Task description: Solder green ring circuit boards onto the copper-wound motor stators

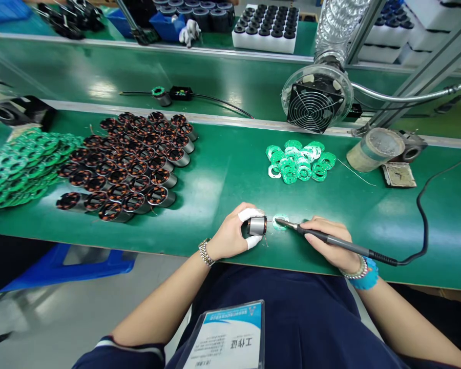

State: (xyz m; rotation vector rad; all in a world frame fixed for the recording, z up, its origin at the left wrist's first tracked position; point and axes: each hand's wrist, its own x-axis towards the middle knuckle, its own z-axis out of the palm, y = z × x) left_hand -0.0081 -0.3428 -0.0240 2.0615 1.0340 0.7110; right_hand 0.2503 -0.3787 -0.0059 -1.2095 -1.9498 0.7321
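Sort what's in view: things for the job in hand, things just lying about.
Likely the job:
soldering iron, right hand
motor stator, left hand
green ring board at the iron's tip
clustered stators
loose ring boards
fume extraction fan

Seemingly lying about:
crumpled white glove
white tray of black cylinders

On my bench (223, 169), I have stators (138, 167) left, a board stack (19, 164) left of them, and loose boards (289, 169) right, before the fan (310, 110). In front, one board (279, 227) lies right of a single stator (257, 226).

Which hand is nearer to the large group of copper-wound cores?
Left. The left hand, holding one core, is right of the group; the right hand, holding a soldering iron, is farther right.
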